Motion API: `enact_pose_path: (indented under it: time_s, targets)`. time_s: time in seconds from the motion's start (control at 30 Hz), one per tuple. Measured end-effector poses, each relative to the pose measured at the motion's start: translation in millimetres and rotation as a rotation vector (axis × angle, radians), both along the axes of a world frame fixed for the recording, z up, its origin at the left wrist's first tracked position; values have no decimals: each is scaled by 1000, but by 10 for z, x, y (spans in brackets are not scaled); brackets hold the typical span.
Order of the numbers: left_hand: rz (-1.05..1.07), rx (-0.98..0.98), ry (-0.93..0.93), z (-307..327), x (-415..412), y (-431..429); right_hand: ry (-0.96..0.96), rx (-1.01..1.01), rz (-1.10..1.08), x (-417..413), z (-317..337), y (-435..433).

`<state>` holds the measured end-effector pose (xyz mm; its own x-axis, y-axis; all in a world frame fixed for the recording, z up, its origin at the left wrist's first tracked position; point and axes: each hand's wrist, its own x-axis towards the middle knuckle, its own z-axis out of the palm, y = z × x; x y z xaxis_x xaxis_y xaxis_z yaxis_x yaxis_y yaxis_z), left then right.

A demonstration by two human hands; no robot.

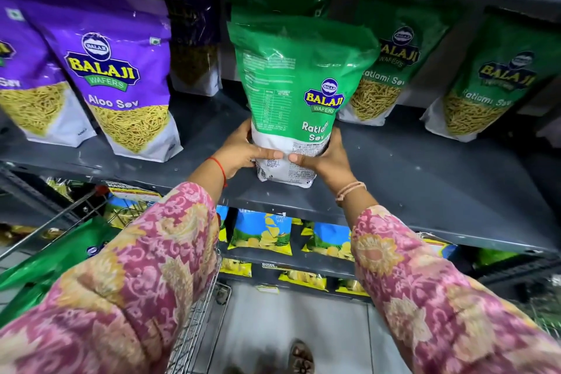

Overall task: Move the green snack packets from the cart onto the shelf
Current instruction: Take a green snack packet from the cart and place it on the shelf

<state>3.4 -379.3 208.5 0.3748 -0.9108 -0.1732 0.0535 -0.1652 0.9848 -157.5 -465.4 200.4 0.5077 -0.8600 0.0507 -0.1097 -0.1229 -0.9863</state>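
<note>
I have a green Balaji Ratlami Sev packet (299,94) standing upright on the grey metal shelf (425,179), its back panel turned toward me, near the front edge. My left hand (243,152) grips its white lower part from the left and my right hand (323,158) from the right, thumbs almost meeting across the front. More green Ratlami Sev packets (391,70) stand further back on the shelf, just behind and to the right of it, one (485,85) well off to the right. To the left stand the purple Aloo Sev packets (121,85), with a darker one deep in shadow behind them.

Under my left sleeve (136,282) is the wire cart (194,322), with green packets (48,261) lying in it, partly covered by my arm and cut off at the left edge. The lower shelves hold blue-and-yellow chip bags (264,234), their print too small to read. Below is a pale tiled floor (267,322), and a sandalled foot (300,358) shows at the bottom edge, blurred.
</note>
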Motion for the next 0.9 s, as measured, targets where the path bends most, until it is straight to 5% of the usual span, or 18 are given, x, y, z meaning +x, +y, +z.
enact_pose_path:
  time_s: [0.17, 0.37, 0.5, 0.6, 0.7, 0.9]
  targets:
    - [110, -61, -105, -80, -164, 61, 50, -278, -439, -24, -233, 534]
    - [456, 51, -439, -58, -838, 134, 103, -273, -446, 163, -443, 906]
    - [534, -205, -540, -150, -1011, 276, 122, -237, -452, 89, -415, 673]
    - [624, -311, -301, -190, -978, 277, 82, -134, -360, -39, -353, 457]
    - [752, -169, -58, -224, -735, 97, -1, -47, -182, -159, -368, 233]
    - [256, -14, 67, -383, -339, 17, 14, 214, 138, -296, -244, -164]
